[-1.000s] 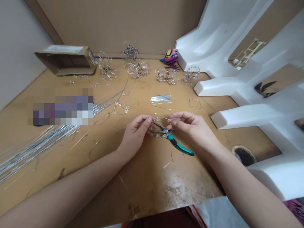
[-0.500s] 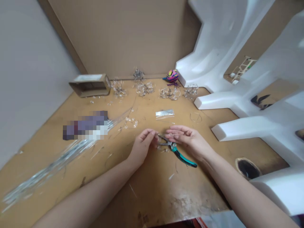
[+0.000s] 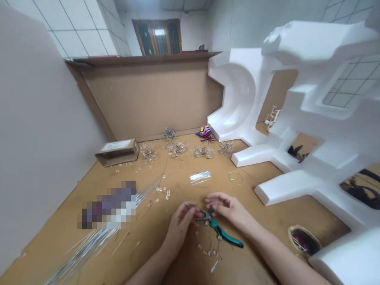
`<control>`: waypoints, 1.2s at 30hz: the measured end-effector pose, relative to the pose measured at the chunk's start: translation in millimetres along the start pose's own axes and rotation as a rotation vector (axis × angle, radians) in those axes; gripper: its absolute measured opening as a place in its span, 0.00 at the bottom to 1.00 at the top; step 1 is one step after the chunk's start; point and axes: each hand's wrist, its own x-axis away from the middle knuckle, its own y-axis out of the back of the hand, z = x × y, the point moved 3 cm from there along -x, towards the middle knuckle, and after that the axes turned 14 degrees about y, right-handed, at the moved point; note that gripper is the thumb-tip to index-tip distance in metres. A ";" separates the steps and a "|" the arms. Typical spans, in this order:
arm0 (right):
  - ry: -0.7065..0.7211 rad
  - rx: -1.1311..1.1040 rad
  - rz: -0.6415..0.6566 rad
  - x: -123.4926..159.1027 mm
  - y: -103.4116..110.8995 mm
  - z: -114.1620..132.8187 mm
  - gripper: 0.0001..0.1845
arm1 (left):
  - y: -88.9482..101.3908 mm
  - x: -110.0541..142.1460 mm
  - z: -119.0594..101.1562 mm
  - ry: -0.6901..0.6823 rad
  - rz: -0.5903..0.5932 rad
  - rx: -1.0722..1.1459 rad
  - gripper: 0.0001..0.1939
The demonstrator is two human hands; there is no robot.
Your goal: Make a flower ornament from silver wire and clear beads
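Observation:
My left hand is closed, with thumb and fingertips pinched at one end of a wire strung with clear beads. The strung wire curves in a loose loop below the fingers. My right hand curls its fingers round the upper handle of a pair of pliers with teal and black grips; most of that handle is hidden by the fingers. The lower handle sticks out toward the front right. The pliers' jaws are parted and point left, close to my left fingertips.
Several beaded wire clusters stand along the back beside a cardboard box. Loose clear beads, cut wires and a long wire bundle lie on the table. White foam packing borders the right side, near a round hole.
The view has tilted up, so the room behind the cardboard shows. The beaded loop now hangs more plainly below my hands. Both hands stay close together at the pliers.

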 end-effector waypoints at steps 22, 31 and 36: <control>-0.037 -0.355 0.088 -4.3 -7.7 -9.3 0.24 | -4.4 -3.3 -22.7 0.041 -0.140 -0.010 0.14; -0.037 -0.498 0.066 -5.0 -14.8 -17.0 0.11 | -26.5 -16.3 -26.3 0.063 -0.041 0.304 0.13; -0.128 -0.427 -0.047 -7.3 -2.6 -17.3 0.18 | -14.3 -9.8 -34.5 -0.023 -0.154 0.144 0.13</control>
